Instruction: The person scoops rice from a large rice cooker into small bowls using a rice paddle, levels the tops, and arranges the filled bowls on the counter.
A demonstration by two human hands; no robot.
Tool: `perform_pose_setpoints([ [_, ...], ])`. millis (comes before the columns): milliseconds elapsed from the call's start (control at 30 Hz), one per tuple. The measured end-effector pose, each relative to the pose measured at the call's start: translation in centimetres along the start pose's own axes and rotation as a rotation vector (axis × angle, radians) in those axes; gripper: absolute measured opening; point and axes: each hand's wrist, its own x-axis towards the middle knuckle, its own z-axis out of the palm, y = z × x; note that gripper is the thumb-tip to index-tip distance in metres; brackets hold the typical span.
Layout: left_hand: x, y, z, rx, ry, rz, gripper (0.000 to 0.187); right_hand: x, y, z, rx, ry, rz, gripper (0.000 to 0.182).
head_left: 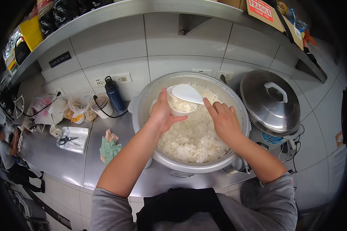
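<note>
A large metal pot full of cooked white rice stands in front of me. Over the rice, my left hand grips a small white bowl from its left side, thumb up along the wall and fingers beneath. Rice fills the bowl. My right hand holds a white rice paddle, its broad blade lying across the top of the bowl. The paddle's handle is mostly hidden in my right hand.
A domed metal lid sits at the right, near cables. On the left counter are a dark blue bottle, a crumpled green cloth, scissors on plastic bags and filled bags. A metal shelf runs overhead. A person stands far left.
</note>
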Motion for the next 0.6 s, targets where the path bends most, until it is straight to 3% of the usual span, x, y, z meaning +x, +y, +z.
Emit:
perform_pose_setpoints([
  [200,-0.3,-0.2,-0.3,0.143,-0.02,0.051,0.053,1.5,1.9,-3.6,-0.046,0.143,-0.063,0.062],
  [300,-1.4,-0.1,0.1,0.141,-0.076,0.143,0.048,1.3,1.8,-3.4,-0.147,0.103,-0.226,0.061],
  [400,-2.5,-0.1,0.5,0.109,-0.069,0.206,0.046,1.7,3.2,-3.7,0.046,0.045,-0.092,0.053],
  [467,-2.9,0.1,0.5,0.101,-0.079,0.239,0.046,1.6,4.8,-1.6,0.606,0.1,0.184,0.043],
  [500,-3.1,0.1,0.5,0.103,-0.094,0.263,0.046,1.1,5.3,0.1,0.73,-0.075,0.28,0.038],
  [600,-3.3,-0.1,1.0,0.127,-0.067,0.281,0.047,1.1,0.5,-2.1,0.609,-0.015,0.209,0.04],
])
